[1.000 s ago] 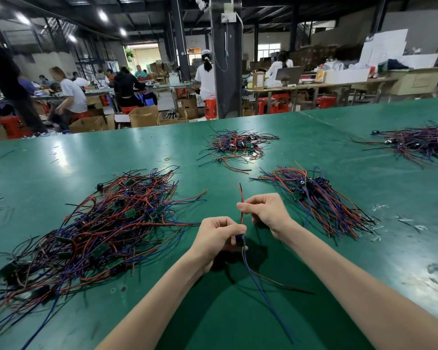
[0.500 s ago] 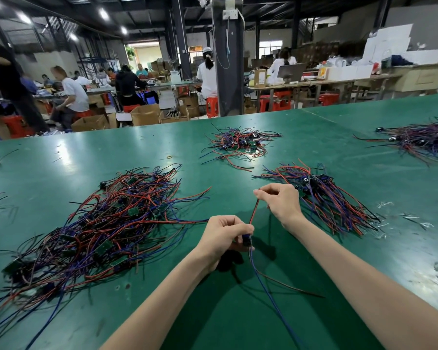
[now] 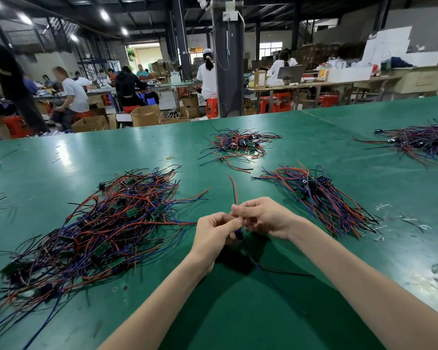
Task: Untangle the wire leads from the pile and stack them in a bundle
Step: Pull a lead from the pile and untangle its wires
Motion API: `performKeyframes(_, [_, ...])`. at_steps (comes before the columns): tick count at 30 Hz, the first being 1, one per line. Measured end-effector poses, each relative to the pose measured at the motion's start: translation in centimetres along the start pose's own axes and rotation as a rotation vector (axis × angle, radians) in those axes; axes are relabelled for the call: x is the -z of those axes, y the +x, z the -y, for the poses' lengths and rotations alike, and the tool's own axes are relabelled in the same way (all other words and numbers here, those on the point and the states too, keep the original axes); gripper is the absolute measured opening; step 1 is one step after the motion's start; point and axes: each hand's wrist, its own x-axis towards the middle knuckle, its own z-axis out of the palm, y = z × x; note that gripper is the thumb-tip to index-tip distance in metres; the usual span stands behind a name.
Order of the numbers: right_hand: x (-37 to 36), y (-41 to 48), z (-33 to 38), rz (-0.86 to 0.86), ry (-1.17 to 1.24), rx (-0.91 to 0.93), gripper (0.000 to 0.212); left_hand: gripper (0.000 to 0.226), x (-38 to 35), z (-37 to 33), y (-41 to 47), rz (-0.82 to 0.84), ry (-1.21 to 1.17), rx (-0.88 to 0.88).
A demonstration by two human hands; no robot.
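Left grip [image 3: 216, 232] and right grip [image 3: 266, 215] touch, both pinching one wire lead [image 3: 234, 188]. I read its long axis as 12-to-6: the red end stands up toward 12, and blue and black tails trail on the worktop [image 3: 238, 319] toward 5. Tangled pile [image 3: 106, 223] near at 9. Stacked bundle [image 3: 324, 200] near at 2. A green lane between them runs to the worktop's far edge at 12.

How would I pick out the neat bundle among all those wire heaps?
Start at the green table and find the person's right hand. Just right of it lies the bundle. Unlike the tangled pile on the left, its red, blue and black wires lie roughly parallel, dark parts gathered at one end.
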Motion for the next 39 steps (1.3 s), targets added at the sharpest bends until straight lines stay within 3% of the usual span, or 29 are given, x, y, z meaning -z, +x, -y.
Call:
performKeyframes(8, [0.1,-0.1,0.0,0.008,-0.016,0.007,0.012,0.025,0.1,0.2,0.2,0.004,0.014,-0.01])
performKeyframes(17, [-1.0,0.5,-0.6,-0.154,-0.263,0.351,0.019,0.036,0.1,0.3,0.6,-0.064,0.01,0.017])
performKeyframes(26, [0.1,1.2,-0.6,-0.386,-0.466,0.336,0.013,0.036,-0.3,-0.1,0.5,-0.024,0.015,0.045])
performKeyframes(39, [4.2,2.1,-0.8,-0.722,-0.516,0.383,0.012,0.051,-0.9,-0.8,-0.5,0.152,0.051,0.107])
